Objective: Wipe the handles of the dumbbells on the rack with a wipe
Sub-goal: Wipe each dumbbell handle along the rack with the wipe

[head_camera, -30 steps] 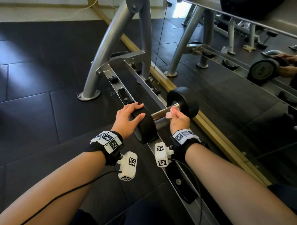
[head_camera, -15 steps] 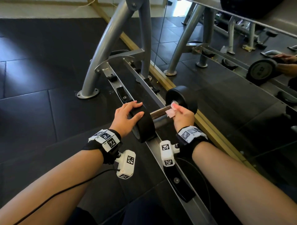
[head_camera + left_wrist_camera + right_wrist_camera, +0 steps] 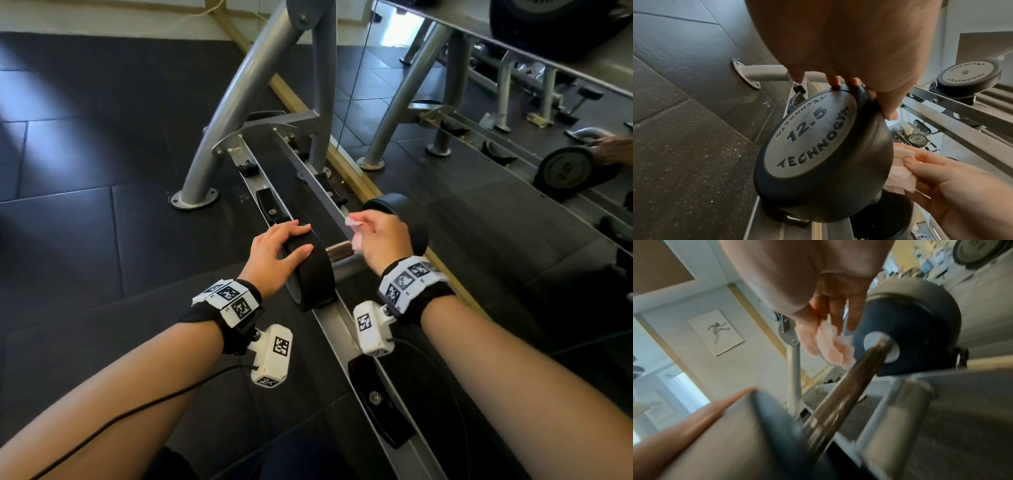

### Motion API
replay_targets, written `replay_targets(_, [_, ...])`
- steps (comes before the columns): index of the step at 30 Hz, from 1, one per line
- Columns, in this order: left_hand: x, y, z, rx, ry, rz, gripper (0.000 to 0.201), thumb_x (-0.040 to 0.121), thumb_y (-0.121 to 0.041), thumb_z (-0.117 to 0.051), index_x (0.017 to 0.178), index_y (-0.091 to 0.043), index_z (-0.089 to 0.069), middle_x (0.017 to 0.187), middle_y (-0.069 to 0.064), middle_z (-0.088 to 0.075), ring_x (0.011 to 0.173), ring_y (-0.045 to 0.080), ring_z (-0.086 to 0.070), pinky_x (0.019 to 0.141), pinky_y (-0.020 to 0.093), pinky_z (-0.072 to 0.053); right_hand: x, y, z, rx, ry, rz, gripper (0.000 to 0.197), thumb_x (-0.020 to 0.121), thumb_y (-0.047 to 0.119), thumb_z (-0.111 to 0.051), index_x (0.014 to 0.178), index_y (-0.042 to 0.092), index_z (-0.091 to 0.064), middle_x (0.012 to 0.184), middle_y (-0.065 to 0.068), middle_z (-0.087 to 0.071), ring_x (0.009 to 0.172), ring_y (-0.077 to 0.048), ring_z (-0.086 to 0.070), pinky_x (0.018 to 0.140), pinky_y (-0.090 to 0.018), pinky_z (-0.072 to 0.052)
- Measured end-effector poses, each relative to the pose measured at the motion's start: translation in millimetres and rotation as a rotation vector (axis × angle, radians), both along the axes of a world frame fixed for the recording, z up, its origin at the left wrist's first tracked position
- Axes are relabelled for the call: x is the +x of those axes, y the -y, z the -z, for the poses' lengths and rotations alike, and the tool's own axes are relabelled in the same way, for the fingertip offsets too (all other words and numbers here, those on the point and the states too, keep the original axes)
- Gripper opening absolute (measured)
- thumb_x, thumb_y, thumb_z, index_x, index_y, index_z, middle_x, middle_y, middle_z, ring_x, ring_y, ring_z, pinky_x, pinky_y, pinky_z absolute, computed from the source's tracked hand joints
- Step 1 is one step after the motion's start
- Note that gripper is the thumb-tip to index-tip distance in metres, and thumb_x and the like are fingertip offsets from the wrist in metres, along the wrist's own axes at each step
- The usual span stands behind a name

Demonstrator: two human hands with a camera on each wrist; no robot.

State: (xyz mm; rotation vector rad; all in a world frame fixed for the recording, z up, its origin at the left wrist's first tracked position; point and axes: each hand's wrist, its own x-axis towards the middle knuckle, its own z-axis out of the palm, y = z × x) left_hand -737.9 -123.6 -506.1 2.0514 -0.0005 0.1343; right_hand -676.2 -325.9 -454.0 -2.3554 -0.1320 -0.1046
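A black 12.5 dumbbell (image 3: 313,274) lies across the low rack rails, its chrome handle (image 3: 337,250) bare between the two heads. My left hand (image 3: 277,250) grips the near head (image 3: 813,141), fingers over the rim and thumb on its side. My right hand (image 3: 380,236) hovers just above the handle and pinches a crumpled pink wipe (image 3: 354,222). The right wrist view shows the wipe (image 3: 834,347) between thumb and fingers, close to the handle (image 3: 849,389) near the far head (image 3: 916,331); I cannot tell whether it touches.
The grey rack rail (image 3: 329,322) runs toward me with empty black cradles (image 3: 380,404). Curved steel uprights (image 3: 239,96) rise behind. A mirror (image 3: 479,205) stands along the right. A 5 dumbbell (image 3: 968,76) sits on the upper shelf. The floor is dark rubber tile.
My right hand has come off the handle and risen with the wipe, leaving the chrome bare. My left hand stays on the near head.
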Motion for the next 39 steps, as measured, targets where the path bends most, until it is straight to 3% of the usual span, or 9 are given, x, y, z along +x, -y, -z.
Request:
replay_targets(7, [1.1, 1.8, 1.0, 0.025, -0.001, -0.032, 0.038, 0.095, -0.039, -0.061, 0.132, -0.043, -0.055, 0.149, -0.014, -0.045, 0.145, 0.019, -0.030, 0.116, 0.064, -0.008, 43.3, 7.5, -0.1, -0.071, 0.055, -0.095, 0.027, 0.100, 0.015, -0.052, 0.113, 0.022, -0.074, 0.116, 0.003, -0.071, 0.111, -0.018, -0.064, 0.093, -0.015, -0.041])
replay_targets(11, [-0.3, 2.6, -0.1, -0.002, 0.000, -0.046, 0.037, 0.094, -0.038, -0.062, 0.131, -0.042, -0.056, 0.148, -0.014, -0.045, 0.144, 0.018, -0.030, 0.117, 0.062, -0.007, 42.3, 14.0, 11.7, -0.156, -0.027, -0.310, 0.028, 0.097, 0.008, -0.056, 0.114, 0.022, -0.074, 0.144, 0.001, -0.053, 0.131, -0.016, -0.049, 0.110, -0.017, -0.031])
replay_targets(14, [-0.9, 3.4, 0.6, -0.014, 0.000, -0.055, 0.037, 0.094, -0.039, -0.062, 0.131, -0.042, -0.057, 0.148, -0.015, -0.045, 0.144, 0.018, -0.031, 0.118, 0.061, -0.008, 40.5, 16.9, 17.0, -0.225, -0.127, -0.364, 0.028, 0.098, 0.010, -0.054, 0.112, 0.027, -0.072, 0.134, -0.006, -0.060, 0.119, -0.020, -0.058, 0.100, -0.016, -0.040])
replay_targets(16, [-1.0, 3.4, 0.4, -0.011, -0.006, -0.055, 0.038, 0.094, -0.039, -0.062, 0.132, -0.042, -0.056, 0.148, -0.015, -0.045, 0.144, 0.018, -0.030, 0.118, 0.061, -0.007, 39.7, 16.0, 19.0, -0.380, -0.187, -0.388, 0.030, 0.097, 0.015, -0.057, 0.119, 0.032, -0.066, 0.122, -0.001, -0.064, 0.106, -0.016, -0.061, 0.096, -0.028, -0.047])
replay_targets(19, [-0.7, 3.6, 0.0, -0.006, -0.010, -0.050, 0.038, 0.095, -0.040, -0.061, 0.132, -0.042, -0.056, 0.148, -0.016, -0.044, 0.145, 0.017, -0.028, 0.118, 0.061, -0.007, 37.9, 14.9, 17.7, -0.304, -0.206, -0.432, 0.040, 0.093, 0.025, -0.064, 0.133, 0.031, -0.059, 0.114, 0.010, -0.063, 0.107, -0.008, -0.059, 0.096, -0.024, -0.045])
replay_targets(27, [-2.1, 4.5, 0.4, -0.016, -0.022, -0.043, 0.036, 0.095, -0.039, -0.060, 0.130, -0.047, -0.053, 0.149, -0.017, -0.042, 0.144, 0.018, -0.024, 0.118, 0.060, -0.006, 53.2, 14.6, 15.5, -0.198, -0.241, -0.452, 0.021, 0.100, 0.029, -0.052, 0.101, 0.028, -0.073, 0.105, 0.006, -0.069, 0.102, -0.011, -0.062, 0.092, -0.030, -0.045])
replay_targets(31, [-1.9, 4.8, -0.1, -0.023, -0.020, -0.034, 0.034, 0.096, -0.039, -0.060, 0.127, -0.051, -0.051, 0.149, -0.017, -0.042, 0.145, 0.018, -0.023, 0.119, 0.059, -0.007, 63.6, 13.2, 12.3, -0.124, -0.066, -0.340, 0.022, 0.100, 0.029, -0.051, 0.103, 0.031, -0.073, 0.102, 0.012, -0.067, 0.096, -0.002, -0.059, 0.077, -0.013, -0.039])
replay_targets(36, [-3.2, 5.1, -1.5, -0.026, -0.042, -0.028, 0.036, 0.096, -0.039, -0.059, 0.129, -0.050, -0.050, 0.150, -0.018, -0.040, 0.147, 0.018, -0.019, 0.120, 0.059, -0.006, 61.2, 9.2, 28.9, -0.566, -0.180, -0.402, 0.019, 0.100, 0.025, -0.050, 0.095, 0.028, -0.067, 0.095, 0.003, -0.067, 0.091, -0.016, -0.064, 0.080, -0.027, -0.046])
replay_targets(39, [-2.7, 5.4, -1.5, -0.035, -0.044, -0.028, 0.036, 0.097, -0.039, -0.059, 0.130, -0.050, -0.051, 0.150, -0.019, -0.040, 0.147, 0.018, -0.018, 0.120, 0.058, -0.006, 56.1, 3.8, 31.9, -0.548, -0.159, -0.311, 0.023, 0.100, 0.027, -0.046, 0.089, 0.030, -0.066, 0.089, 0.005, -0.065, 0.081, -0.013, -0.060, 0.071, -0.027, -0.043])
